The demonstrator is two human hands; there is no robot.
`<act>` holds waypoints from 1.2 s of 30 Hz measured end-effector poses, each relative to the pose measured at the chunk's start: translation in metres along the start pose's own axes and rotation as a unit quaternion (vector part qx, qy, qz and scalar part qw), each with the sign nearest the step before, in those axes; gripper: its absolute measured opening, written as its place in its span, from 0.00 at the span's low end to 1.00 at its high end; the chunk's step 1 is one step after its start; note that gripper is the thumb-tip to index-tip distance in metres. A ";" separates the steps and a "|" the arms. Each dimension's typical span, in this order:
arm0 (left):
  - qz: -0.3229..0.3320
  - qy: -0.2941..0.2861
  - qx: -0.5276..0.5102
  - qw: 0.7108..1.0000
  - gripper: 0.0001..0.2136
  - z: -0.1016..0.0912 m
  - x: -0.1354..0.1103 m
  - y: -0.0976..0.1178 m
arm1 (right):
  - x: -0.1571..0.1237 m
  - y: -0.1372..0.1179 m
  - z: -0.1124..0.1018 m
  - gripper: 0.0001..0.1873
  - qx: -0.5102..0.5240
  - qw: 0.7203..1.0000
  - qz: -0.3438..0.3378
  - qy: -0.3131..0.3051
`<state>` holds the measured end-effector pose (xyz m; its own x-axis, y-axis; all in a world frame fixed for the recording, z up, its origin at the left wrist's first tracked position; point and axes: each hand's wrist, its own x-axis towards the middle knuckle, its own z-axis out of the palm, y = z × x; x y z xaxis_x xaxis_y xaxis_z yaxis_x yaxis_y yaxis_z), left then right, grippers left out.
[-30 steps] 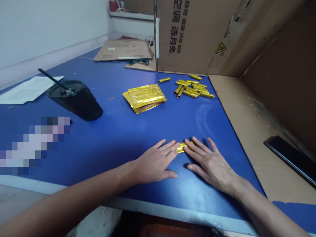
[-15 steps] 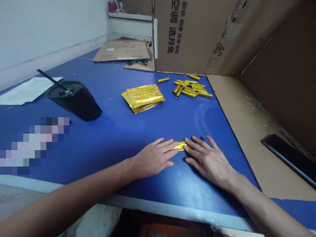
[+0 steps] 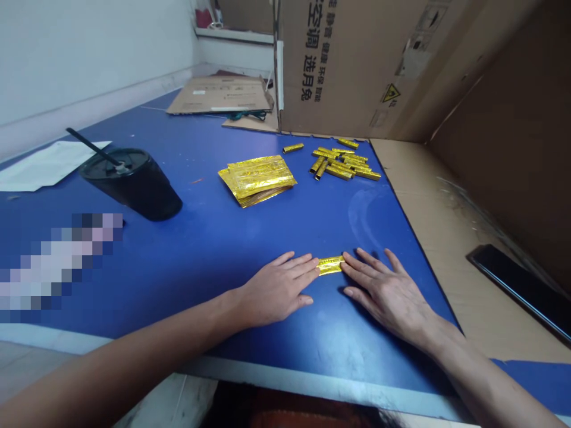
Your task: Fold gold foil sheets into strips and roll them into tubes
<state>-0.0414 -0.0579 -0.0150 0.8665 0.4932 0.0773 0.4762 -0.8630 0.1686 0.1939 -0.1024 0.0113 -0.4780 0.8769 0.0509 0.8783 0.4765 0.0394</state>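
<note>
A narrow strip of folded gold foil paper [image 3: 331, 265] lies flat on the blue tabletop. My left hand [image 3: 279, 289] rests palm down at its left end, fingers stretched out and the tips on the foil. At the right end, the fingertips of my right hand [image 3: 386, 288] touch the strip, with the fingers spread. Farther up the table sits a stack of gold foil sheets [image 3: 261, 175]. Several small folded gold foil tubes [image 3: 341, 163] are piled to the right of it, and a single gold foil tube [image 3: 293, 148] lies apart from the pile.
At left stands a black tumbler [image 3: 134, 181] with a straw, near a white sheet [image 3: 49, 163]. A large cardboard box panel [image 3: 348, 71] rises behind the tubes. On cardboard [image 3: 410, 184] at the right lies a black phone [image 3: 517, 285]. Flattened cardboard [image 3: 218, 95] is at the back.
My hands have moved apart along the gold foil strip, the right hand sliding rightward. More of the strip's middle now shows between the fingertips. The view has shifted slightly.
</note>
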 end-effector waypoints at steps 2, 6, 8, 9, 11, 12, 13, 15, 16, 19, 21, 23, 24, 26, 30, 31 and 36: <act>-0.005 0.000 -0.009 1.000 0.22 -0.001 0.001 0.001 | 0.000 0.006 -0.001 0.19 0.003 1.000 0.002 0.012; -0.010 -0.006 -0.022 1.000 0.22 -0.003 0.002 0.002 | 0.007 0.012 0.001 0.16 0.034 0.998 0.006 0.053; -0.013 -0.010 -0.027 0.999 0.22 -0.004 0.002 0.002 | 0.013 0.013 0.004 0.15 0.060 0.997 -0.002 0.052; -0.015 -0.012 -0.029 0.999 0.21 -0.004 0.003 0.002 | 0.015 0.014 0.005 0.14 0.069 0.997 -0.008 0.047; -0.017 -0.014 -0.032 0.999 0.21 -0.005 0.003 0.002 | 0.018 0.014 0.006 0.13 0.072 0.996 -0.020 0.042; -0.018 -0.016 -0.033 0.999 0.22 -0.005 0.003 0.002 | 0.017 0.014 0.007 0.13 0.067 0.996 -0.025 0.043; -0.018 -0.017 -0.033 0.999 0.22 -0.005 0.003 0.002 | 0.016 0.015 0.007 0.13 0.061 0.997 -0.030 0.044; -0.018 -0.019 -0.033 0.999 0.22 -0.005 0.003 0.002 | 0.013 0.015 0.007 0.14 0.048 0.997 -0.037 0.045; -0.018 -0.020 -0.033 0.999 0.22 -0.005 0.003 0.002 | 0.011 0.015 0.007 0.15 0.042 0.997 -0.038 0.045; -0.020 -0.017 -0.028 0.999 0.22 -0.004 0.002 0.002 | 0.007 0.015 0.009 0.16 0.027 0.998 -0.038 0.044; -0.020 -0.016 -0.023 0.999 0.22 -0.003 0.002 0.002 | 0.005 0.014 0.009 0.16 0.023 0.998 -0.039 0.043; -0.017 -0.015 -0.019 1.000 0.22 -0.002 0.002 0.002 | 0.005 0.013 0.009 0.17 0.027 0.998 -0.043 0.042; -0.016 -0.015 -0.016 1.000 0.22 -0.002 0.002 0.002 | 0.005 0.013 0.009 0.17 0.031 0.998 -0.043 0.043; -0.011 -0.013 -0.011 1.000 0.21 -0.003 0.003 0.003 | 0.005 0.012 0.010 0.17 0.037 0.997 -0.041 0.050; -0.010 -0.003 -0.007 1.000 0.19 -0.005 0.004 0.004 | 0.010 0.013 0.011 0.14 0.067 0.994 -0.039 0.073; -0.011 0.002 -0.008 1.000 0.19 -0.005 0.004 0.004 | 0.013 0.014 0.012 0.13 0.083 0.992 -0.041 0.081; -0.007 0.027 -0.010 1.000 0.16 -0.008 0.009 0.002 | 0.023 0.019 0.011 0.11 0.148 0.983 -0.057 0.089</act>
<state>-0.0336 -0.0540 -0.0056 0.8504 0.5106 0.1269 0.4846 -0.8541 0.1891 0.1997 -0.0722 0.0024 -0.5440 0.8047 0.2380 0.7713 0.5912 -0.2358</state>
